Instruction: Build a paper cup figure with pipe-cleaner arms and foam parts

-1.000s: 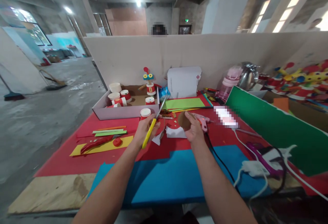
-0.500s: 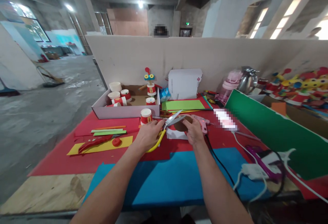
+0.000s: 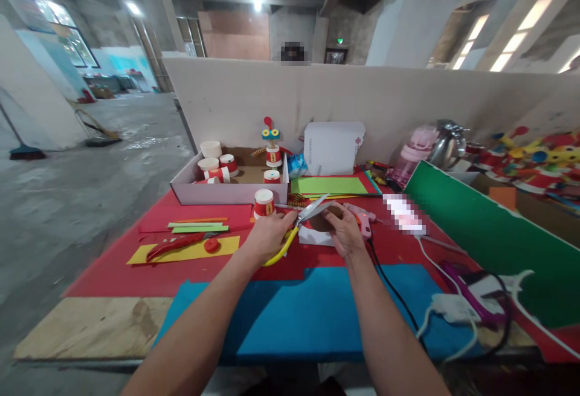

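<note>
My left hand (image 3: 270,237) is closed round the yellow handles of a pair of scissors (image 3: 308,210), whose metal blades point away to the right and stand apart. Pinched in my right hand (image 3: 345,230) is a brown piece of cardboard (image 3: 321,222) with a curved edge, right at the blades. Below it on the table lies a white piece of paper (image 3: 312,237). Just beyond my left hand stands an upside-down red and white paper cup (image 3: 264,204). A pink glue gun (image 3: 364,220) lies behind my right hand, partly hidden.
A shallow box (image 3: 231,194) holds several paper cups and a cup figure (image 3: 273,153). Red-handled pliers (image 3: 174,247) and a red roll (image 3: 211,245) lie on yellow paper at left. At right are a green-sided box (image 3: 475,239), a power strip (image 3: 453,306) and cables.
The whole view has shifted slightly, so things appear a little farther right. Both hands keep their holds, with the scissor blades still at the cardboard.
</note>
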The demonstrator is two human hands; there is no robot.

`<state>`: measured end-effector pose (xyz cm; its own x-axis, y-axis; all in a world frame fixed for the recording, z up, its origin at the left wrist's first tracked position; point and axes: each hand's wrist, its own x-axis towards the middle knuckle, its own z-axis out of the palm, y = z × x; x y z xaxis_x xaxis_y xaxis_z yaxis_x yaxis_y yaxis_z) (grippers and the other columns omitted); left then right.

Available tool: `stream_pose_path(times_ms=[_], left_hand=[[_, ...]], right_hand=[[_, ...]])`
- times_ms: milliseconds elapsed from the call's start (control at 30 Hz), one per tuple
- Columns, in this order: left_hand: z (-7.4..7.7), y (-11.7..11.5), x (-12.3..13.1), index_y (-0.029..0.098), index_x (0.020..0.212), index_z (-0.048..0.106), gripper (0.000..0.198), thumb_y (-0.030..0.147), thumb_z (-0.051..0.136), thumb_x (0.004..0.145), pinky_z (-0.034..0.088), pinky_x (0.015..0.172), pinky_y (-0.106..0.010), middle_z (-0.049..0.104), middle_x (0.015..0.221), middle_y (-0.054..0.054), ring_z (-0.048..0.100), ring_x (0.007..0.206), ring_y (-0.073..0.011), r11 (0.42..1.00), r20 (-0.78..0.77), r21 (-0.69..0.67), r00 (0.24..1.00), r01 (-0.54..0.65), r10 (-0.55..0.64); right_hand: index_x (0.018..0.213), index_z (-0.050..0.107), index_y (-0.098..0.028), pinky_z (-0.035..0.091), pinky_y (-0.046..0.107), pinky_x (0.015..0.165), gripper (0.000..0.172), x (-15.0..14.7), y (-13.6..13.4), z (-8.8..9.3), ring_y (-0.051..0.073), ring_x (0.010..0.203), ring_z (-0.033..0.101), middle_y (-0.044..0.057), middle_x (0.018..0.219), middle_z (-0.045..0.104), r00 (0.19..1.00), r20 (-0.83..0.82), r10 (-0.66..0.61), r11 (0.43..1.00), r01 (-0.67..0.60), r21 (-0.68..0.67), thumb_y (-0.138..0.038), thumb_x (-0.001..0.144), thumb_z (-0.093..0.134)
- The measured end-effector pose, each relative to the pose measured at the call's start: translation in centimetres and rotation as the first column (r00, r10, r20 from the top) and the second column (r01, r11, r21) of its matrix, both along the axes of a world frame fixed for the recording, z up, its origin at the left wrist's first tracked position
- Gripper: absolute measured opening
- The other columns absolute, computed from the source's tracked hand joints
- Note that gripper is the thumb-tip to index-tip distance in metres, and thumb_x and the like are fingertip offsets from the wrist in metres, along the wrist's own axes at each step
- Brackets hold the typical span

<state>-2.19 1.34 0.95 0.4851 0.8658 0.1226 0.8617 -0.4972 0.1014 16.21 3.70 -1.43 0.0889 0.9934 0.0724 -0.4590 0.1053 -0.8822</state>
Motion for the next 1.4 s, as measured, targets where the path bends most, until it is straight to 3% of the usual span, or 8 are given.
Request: stream_pose_path(times_ms=[367,1400], left_hand=[[-0.16,0.1,-0.11,0.017,0.113,0.05,0.025,0.027,0.038,0.093,0.046,0.066,-0.03,0.064,0.092,-0.009,0.064,0.083,-0.024,1.0,-0.007,0.018,1.0,0.013,-0.013],[-0.69,0.37,-0.37,0.017,0.106,0.054,0.021,0.024,0.04,0.092,0.046,0.068,-0.029,0.065,0.09,-0.009,0.063,0.081,-0.0226,1.0,0.015,0.01,0.999,0.029,-0.029]], right_hand=[[0.065,0.071,-0.022,0.049,0.027,0.072,0.033,-0.18,-0.12,0.36,0.014,0.068,0.062,-0.004,0.068,0.071,1.0,-0.018,-0.009,0.999,0.008,-0.033,-0.033,0.04,0.09],[0.071,0.071,-0.022,0.049,0.032,0.078,0.032,0.34,-0.12,0.06,0.018,0.076,0.064,-0.001,0.073,0.072,0.996,0.089,0.007,1.0,-0.007,0.003,-0.036,0.047,0.087]])
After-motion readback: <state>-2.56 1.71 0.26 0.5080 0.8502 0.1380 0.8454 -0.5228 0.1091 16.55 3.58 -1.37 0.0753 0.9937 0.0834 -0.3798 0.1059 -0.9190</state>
